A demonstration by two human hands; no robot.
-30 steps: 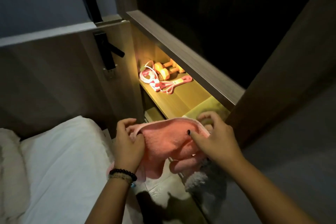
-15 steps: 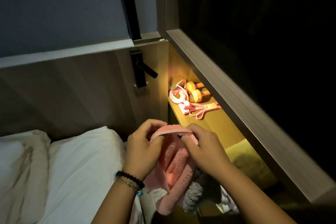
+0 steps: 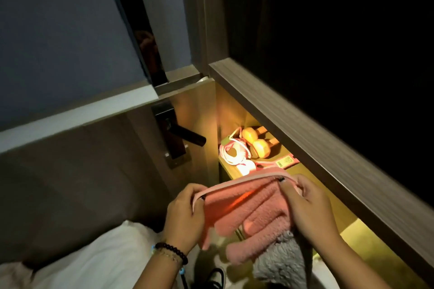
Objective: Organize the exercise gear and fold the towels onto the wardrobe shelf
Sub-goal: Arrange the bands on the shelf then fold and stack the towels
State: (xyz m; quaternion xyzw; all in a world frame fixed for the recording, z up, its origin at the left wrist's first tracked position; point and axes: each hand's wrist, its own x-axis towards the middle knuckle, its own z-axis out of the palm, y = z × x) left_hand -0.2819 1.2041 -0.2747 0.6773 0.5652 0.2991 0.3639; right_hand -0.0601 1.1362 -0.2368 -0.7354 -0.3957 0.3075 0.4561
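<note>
In front of the lit wardrobe shelf [image 3: 303,185], both forearms reach forward from the bottom of the view. The left hand [image 3: 184,213], with a dark bead bracelet [image 3: 171,250] at the wrist, pinches the left end of the pink towel [image 3: 244,209] at its bound hem, and the right hand [image 3: 310,206] pinches the right end, thumb on top. Half a second ago the hands were close together with the towel bunched between them; now they are spread apart and the hem is stretched straight between them, tilted up to the right. The rest of the towel hangs in loose folds below the hands, over a grey fluffy cloth [image 3: 279,263]. At the back of the shelf lie two orange dumbbells [image 3: 257,142], a pink skipping rope [image 3: 234,152] and a pink resistance band [image 3: 279,163], beyond the towel. A white pillow [image 3: 94,260] lies lower left.
</note>
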